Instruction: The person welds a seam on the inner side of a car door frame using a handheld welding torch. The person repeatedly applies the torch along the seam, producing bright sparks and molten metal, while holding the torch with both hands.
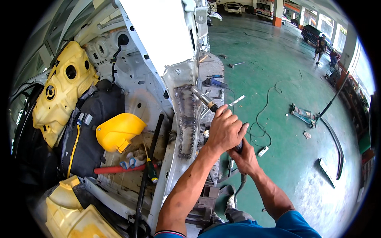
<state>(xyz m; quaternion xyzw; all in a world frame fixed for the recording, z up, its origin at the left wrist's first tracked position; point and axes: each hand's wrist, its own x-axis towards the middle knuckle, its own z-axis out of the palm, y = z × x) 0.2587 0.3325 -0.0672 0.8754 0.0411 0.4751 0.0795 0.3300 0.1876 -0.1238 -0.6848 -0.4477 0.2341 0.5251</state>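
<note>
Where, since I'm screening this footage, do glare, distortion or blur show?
Head view: the white panel is washed out and the floor shines lower right; head view: the right-hand pillar slants near the rim; head view: the tool looks fairly sharp, the far van softer.

And over on my left I've got a bright yellow curved shield point(121, 129), a red bar point(113, 169) lying beyond it, a green-handled screwdriver point(152, 173) near that bar's end, and a big yellow moulded panel point(65, 89) leaning behind! Swinging right, I see green floor point(293, 166), a looping cord point(258, 119) by a white socket strip point(263, 150), a floor jack point(303, 115), a curved black strip point(334, 142), and, far back, a person point(320, 48) beside a dark car point(310, 33)!
</note>
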